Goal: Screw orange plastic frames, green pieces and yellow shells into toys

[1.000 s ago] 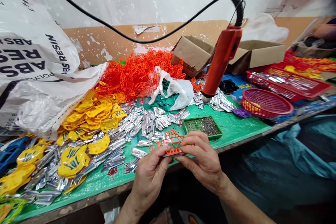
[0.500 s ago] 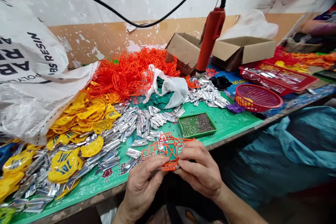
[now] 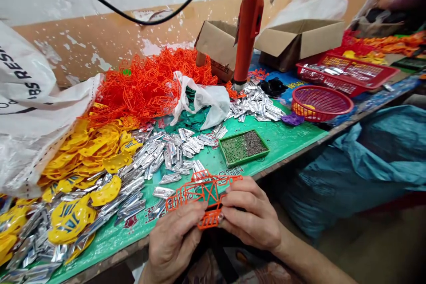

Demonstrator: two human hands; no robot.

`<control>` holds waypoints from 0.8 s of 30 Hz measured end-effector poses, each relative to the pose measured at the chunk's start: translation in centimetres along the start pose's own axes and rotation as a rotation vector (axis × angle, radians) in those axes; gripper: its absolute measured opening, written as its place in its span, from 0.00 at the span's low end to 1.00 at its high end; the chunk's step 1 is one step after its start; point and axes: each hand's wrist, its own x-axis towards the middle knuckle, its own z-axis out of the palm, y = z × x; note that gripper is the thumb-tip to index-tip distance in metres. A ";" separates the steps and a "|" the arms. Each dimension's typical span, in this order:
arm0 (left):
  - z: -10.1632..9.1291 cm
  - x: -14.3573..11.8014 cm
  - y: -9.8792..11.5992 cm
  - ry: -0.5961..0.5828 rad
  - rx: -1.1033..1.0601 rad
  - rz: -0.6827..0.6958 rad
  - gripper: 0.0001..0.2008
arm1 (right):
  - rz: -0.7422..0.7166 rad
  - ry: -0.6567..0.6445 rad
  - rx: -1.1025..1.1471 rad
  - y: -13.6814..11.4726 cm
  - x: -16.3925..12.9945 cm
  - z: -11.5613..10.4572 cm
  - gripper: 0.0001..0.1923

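An orange plastic lattice frame (image 3: pixel 210 193) is held between both hands, just beyond the table's front edge. My left hand (image 3: pixel 181 235) is closed on its left lower part, thumb and fingers pinching it. My right hand (image 3: pixel 251 213) grips the right side, with bent fingers along the bars. By the right fingertips is a small shiny spot that I cannot make out. Beyond the frame lies a green tray (image 3: pixel 244 148) of small metal screws. Silvery flat pieces (image 3: pixel 173 151) are scattered to the left of the tray.
A red electric screwdriver (image 3: pixel 248 37) hangs from its cable above the table. Orange frames (image 3: pixel 143 84) and yellow plastic pieces (image 3: pixel 96 146) are heaped at left. Cardboard boxes (image 3: pixel 299 42), a red basket (image 3: pixel 348 71) and a round basket (image 3: pixel 322 103) stand at right.
The view has tilted down and turned slightly, so the table's contents appear higher and further left. Both hands keep hold of the orange frame, which has tipped a little and sits slightly lower.
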 end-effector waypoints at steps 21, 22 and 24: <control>1.2 0.7 1.4 0.091 0.142 -0.046 0.22 | 0.125 -0.070 -0.030 0.2 -1.5 0.3 0.11; 1.4 0.5 1.5 0.117 0.153 -0.064 0.21 | 0.123 -0.064 -0.040 0.2 -1.7 0.3 0.11; 1.6 0.1 1.7 0.125 0.170 -0.073 0.18 | 0.114 -0.062 -0.055 0.1 -2.1 0.4 0.11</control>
